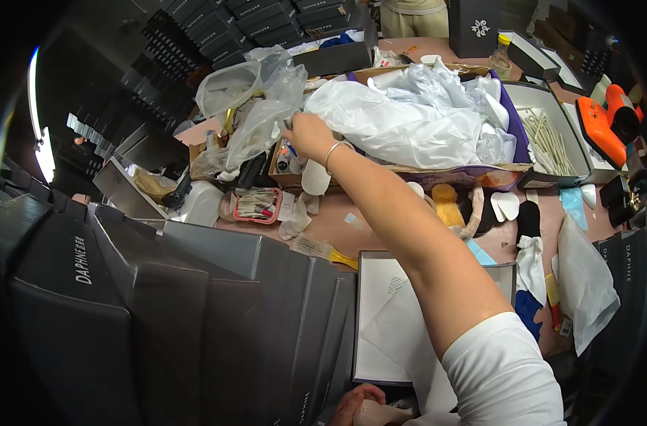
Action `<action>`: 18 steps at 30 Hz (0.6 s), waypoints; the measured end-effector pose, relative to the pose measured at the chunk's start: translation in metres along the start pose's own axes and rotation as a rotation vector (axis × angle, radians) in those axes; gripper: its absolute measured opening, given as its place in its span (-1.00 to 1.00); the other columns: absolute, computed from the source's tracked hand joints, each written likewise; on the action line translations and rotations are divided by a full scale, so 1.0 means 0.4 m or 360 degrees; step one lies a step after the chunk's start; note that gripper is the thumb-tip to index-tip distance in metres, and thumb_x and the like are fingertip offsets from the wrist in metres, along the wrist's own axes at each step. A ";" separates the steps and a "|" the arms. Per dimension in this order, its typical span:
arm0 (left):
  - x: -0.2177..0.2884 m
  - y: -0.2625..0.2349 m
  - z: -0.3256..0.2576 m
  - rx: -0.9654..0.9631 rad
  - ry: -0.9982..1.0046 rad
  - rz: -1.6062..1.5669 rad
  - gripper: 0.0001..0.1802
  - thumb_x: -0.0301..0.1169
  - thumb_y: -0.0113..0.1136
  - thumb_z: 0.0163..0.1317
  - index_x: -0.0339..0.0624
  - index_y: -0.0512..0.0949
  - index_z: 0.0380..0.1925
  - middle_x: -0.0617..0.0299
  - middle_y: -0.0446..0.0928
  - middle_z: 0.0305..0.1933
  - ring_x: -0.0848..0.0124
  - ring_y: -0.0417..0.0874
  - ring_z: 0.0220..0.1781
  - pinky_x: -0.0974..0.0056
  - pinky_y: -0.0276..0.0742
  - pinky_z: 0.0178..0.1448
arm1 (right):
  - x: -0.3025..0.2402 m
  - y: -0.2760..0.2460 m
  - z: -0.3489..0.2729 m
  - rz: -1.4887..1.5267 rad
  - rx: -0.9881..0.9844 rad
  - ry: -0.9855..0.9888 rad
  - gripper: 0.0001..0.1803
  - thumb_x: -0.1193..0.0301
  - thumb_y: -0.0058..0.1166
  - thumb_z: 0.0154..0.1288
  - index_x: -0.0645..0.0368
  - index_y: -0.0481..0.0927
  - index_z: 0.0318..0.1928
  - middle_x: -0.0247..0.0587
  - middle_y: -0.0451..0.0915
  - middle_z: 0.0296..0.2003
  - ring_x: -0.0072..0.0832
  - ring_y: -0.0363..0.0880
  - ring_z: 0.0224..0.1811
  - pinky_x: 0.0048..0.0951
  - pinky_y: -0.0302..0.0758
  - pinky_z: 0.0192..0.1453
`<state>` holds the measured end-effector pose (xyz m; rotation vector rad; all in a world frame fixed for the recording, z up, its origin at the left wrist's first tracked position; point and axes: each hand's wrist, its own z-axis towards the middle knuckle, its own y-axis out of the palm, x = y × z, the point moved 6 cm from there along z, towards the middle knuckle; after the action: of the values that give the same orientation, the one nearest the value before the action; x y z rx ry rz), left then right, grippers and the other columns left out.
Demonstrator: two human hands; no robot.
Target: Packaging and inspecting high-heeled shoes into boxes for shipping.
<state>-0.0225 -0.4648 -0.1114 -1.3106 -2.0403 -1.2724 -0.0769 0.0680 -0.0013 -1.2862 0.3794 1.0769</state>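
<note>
While the dark grey boxes (196, 312) are sitting stacked in a leaning row across the left of the view, the action is happening further up the pink table (380, 227). Moving right, the clear plastic bags (256, 99) are bunching up at the table's far left, and the right hand (306, 135) is reaching out on a long, stretched arm, a bangle (335, 150) riding on the wrist. Its fingers are curling closed and pinching the lower edge of one clear bag, just in front of a cardboard box (451, 174) heaped with white tissue paper (416, 117). Below that reach, a small pink tray (256, 204) is lying near the box stack. Down at the bottom edge, the left hand (362, 408) is peeking in, fingers wrapped around a pale rounded object (380, 413), though it is too cropped to name. Just above it, an open box lined with white paper (394, 319) is waiting near the table's front. Further right, a white pouch (586, 280) is resting, and an orange tool (607, 124) is lying at the far right.
</note>
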 end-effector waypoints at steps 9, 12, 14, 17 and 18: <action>0.015 0.015 -0.017 -0.0083 -0.0071 0.0153 -0.40 0.17 -0.06 0.34 -0.22 0.54 -0.22 0.05 0.56 -0.19 0.32 0.56 -0.07 0.21 0.46 0.03 | -0.005 0.021 -0.099 0.0186 0.0248 -0.0075 -0.55 0.46 0.20 0.06 0.33 0.43 -0.02 0.26 0.62 -0.31 0.12 0.62 -0.18 -0.01 0.55 -0.07; 0.044 0.082 -0.027 -0.0275 0.0271 0.0355 -0.38 0.19 -0.04 0.32 -0.22 0.54 -0.22 0.02 0.56 -0.16 0.28 0.53 0.02 0.14 0.40 0.12 | -0.111 -0.112 -0.251 0.0461 0.0363 -0.0408 -0.52 0.42 0.20 0.09 0.35 0.46 0.03 0.24 0.61 -0.33 0.16 0.58 -0.20 -0.02 0.52 -0.08; 0.057 0.133 -0.049 -0.0426 0.0461 0.0443 -0.38 0.20 -0.02 0.31 -0.21 0.55 -0.22 0.00 0.56 -0.14 0.25 0.51 0.08 0.09 0.37 0.18 | -0.179 -0.265 -0.447 0.0743 0.0346 -0.0593 -0.54 0.40 0.21 0.16 0.30 0.47 0.07 0.10 0.63 -0.38 -0.04 0.63 -0.30 -0.20 0.55 -0.18; 0.033 0.162 -0.087 -0.0640 0.0546 0.0412 -0.37 0.22 0.00 0.29 -0.21 0.55 -0.23 -0.04 0.56 -0.11 0.22 0.47 0.17 0.02 0.32 0.27 | -0.166 -0.451 -0.779 0.0967 0.0141 -0.0315 -0.68 0.43 0.14 0.30 0.23 0.52 0.04 -0.10 0.64 -0.38 -0.46 0.62 -0.39 -0.47 0.52 -0.27; 0.010 0.157 -0.096 -0.0698 0.0449 0.0335 -0.30 0.29 0.00 0.24 -0.22 0.55 -0.21 -0.08 0.55 -0.06 0.15 0.37 0.31 -0.09 0.11 0.41 | -0.130 -0.510 -0.889 0.0804 0.0216 -0.0207 -0.71 0.44 0.15 0.29 0.23 0.56 0.01 -0.16 0.65 -0.34 -0.51 0.62 -0.40 -0.49 0.52 -0.29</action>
<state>0.0248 -0.4865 -0.0592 -1.3859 -1.4402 -1.7515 0.1761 -0.2551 0.0494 -1.0144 0.6897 1.5216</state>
